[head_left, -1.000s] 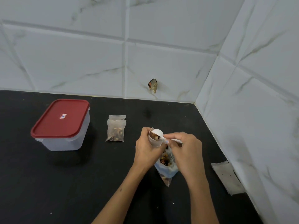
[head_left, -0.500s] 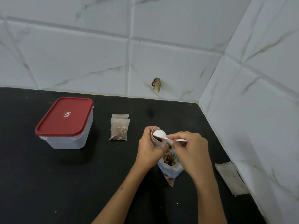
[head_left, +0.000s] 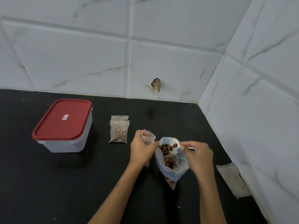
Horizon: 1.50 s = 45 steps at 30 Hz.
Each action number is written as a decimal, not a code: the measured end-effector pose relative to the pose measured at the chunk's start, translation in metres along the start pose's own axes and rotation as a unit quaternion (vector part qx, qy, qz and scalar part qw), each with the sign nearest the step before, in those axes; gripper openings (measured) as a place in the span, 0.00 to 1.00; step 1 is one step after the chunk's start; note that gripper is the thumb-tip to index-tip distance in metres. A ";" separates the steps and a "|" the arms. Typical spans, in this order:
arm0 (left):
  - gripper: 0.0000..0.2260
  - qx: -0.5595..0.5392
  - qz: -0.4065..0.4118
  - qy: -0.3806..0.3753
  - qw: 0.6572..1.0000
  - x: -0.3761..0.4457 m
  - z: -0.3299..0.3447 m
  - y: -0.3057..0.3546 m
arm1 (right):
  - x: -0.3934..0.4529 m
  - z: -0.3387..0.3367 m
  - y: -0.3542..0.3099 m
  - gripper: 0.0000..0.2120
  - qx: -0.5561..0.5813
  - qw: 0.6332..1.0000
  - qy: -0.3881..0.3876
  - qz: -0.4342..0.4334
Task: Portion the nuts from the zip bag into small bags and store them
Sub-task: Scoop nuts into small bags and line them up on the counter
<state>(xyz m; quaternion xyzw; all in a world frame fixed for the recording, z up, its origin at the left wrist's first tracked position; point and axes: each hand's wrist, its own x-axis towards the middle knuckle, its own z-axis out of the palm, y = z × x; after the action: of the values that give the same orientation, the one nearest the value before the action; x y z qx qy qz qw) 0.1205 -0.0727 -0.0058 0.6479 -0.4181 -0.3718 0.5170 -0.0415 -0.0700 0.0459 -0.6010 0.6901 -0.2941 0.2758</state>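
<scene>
My left hand [head_left: 141, 147] grips a small clear bag [head_left: 148, 138] by its side, its mouth open and facing up. Just right of it stands the larger zip bag [head_left: 174, 167] of mixed nuts, open at the top. My right hand [head_left: 199, 155] pinches the handle of a white spoon [head_left: 175, 143], whose bowl sits at the zip bag's mouth with nuts in it. A filled small bag [head_left: 119, 131] lies flat on the black counter to the left.
A clear plastic box with a red lid [head_left: 62, 125] stands closed at the left. A stack of flat empty small bags [head_left: 232, 180] lies against the right wall. White tiled walls meet in a corner behind; a small wrapper scrap [head_left: 156, 84] sticks to the back wall.
The spoon has left the small bag's mouth and moved right and down into the zip bag's opening. My left hand still holds the small bag upright.
</scene>
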 end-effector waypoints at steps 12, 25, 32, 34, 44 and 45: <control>0.15 0.112 -0.029 -0.065 0.991 0.034 0.030 0.000 | 0.012 0.053 0.008 0.13 -0.201 0.979 0.014 -0.001; 0.08 0.069 0.060 -0.048 0.995 0.036 0.033 0.022 | 0.016 0.020 0.005 0.14 -0.185 0.980 0.025 -0.061; 0.07 0.046 0.068 -0.032 0.996 0.036 0.028 0.014 | 0.015 0.042 0.010 0.14 -0.195 0.975 -0.055 -0.091; 0.08 0.036 0.066 -0.029 0.997 0.037 0.025 0.011 | 0.017 0.036 0.009 0.14 -0.214 0.972 -0.063 -0.074; 0.08 0.002 0.097 -0.025 0.995 0.043 0.022 -0.003 | 0.033 0.048 0.006 0.12 -0.085 0.970 -0.179 0.142; 0.08 0.003 0.097 -0.018 0.995 0.043 0.020 -0.006 | 0.035 0.041 0.006 0.12 -0.080 0.962 -0.188 0.179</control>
<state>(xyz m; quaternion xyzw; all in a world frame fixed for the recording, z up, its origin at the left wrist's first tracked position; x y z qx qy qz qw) 0.1190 -0.1195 -0.0177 0.5989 -0.4890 -0.3300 0.5415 -0.0197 -0.1068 0.0129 -0.5324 0.7433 -0.0657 0.3997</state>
